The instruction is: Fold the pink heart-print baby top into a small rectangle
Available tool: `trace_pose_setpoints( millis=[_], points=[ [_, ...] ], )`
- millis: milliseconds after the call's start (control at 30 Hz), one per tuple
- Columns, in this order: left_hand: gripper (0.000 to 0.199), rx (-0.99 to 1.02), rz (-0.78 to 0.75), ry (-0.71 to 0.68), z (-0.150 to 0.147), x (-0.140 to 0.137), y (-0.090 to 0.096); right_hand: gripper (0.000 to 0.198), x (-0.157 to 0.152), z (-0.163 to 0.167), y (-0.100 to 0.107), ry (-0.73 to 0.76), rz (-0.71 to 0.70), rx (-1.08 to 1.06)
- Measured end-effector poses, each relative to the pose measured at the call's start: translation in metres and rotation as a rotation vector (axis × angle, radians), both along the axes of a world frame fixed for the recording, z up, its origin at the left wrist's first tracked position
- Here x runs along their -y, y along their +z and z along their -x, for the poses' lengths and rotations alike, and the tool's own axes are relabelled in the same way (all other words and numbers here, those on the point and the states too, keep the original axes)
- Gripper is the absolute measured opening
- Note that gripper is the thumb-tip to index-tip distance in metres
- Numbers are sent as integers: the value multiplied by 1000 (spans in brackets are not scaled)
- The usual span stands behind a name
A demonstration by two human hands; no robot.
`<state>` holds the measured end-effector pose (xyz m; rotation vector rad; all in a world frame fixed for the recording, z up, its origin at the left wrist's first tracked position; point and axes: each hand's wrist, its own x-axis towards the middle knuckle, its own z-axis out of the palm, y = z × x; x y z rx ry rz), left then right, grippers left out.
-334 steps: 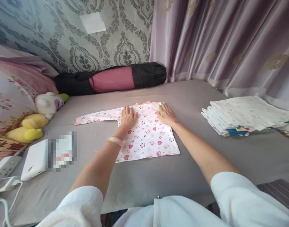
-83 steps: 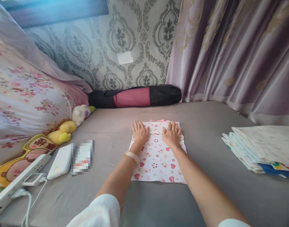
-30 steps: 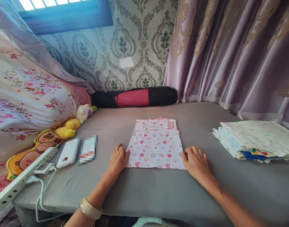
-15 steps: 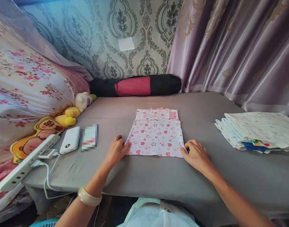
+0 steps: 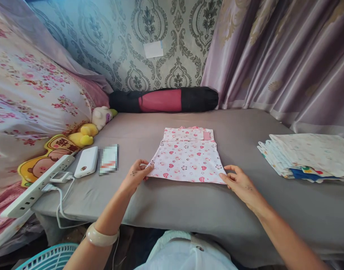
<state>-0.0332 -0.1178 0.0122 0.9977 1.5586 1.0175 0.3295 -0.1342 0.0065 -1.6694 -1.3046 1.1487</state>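
Note:
A folded white garment [image 5: 186,159] with pink hearts and small flowers lies on the grey sheet in front of me. Its far end is turned over in a band, with a pink patch and a bit of pink ruffle showing. My left hand [image 5: 137,173] pinches the near left corner between thumb and fingers. At the near right corner, my right hand [image 5: 237,182] has the same kind of pinch. Between the two hands the near edge is drawn out taut and looks slightly raised off the sheet.
A stack of folded cloths [image 5: 310,155] sits at the right. On the left are a power strip [image 5: 38,187] with plugs and cables, a white power bank [image 5: 86,162], a blurred packet [image 5: 109,159] and plush toys [image 5: 83,135]. A black-and-red roll [image 5: 160,100] lies along the wall.
Both hands have gripped the near corners and spread them further apart, so the near edge is wider and slightly lifted. The view has shifted a little.

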Motion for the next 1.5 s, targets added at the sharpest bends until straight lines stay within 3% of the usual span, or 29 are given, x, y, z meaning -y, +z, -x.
trace_pose_setpoints(
  millis=[133,300,467,600,767,933,1100,1500],
  points=[
    [70,80,26,-67,6,9,12,64,11,-4,14,-13,39,-68],
    [44,179,101,-115,13,14,20,56,17,-19,17,15,127,-145],
    [31,396,139,-10,10,4,20,49,8,-19,16,-133,157,-423],
    [19,537,89,106,-2,-8,27,38,-3,-9,25,-226,102,-626],
    [24,668,-85,89,-20,-25,29,24,-20,4,28,-154,3,-747],
    [37,642,-179,47,-34,-47,20,48,-38,17,25,-43,-79,-653],
    [41,642,-182,48,-41,-72,15,68,-58,23,26,8,-68,-555],
    [44,592,-186,88,-54,-136,-7,71,-121,29,19,-25,-48,-516]
  ],
)
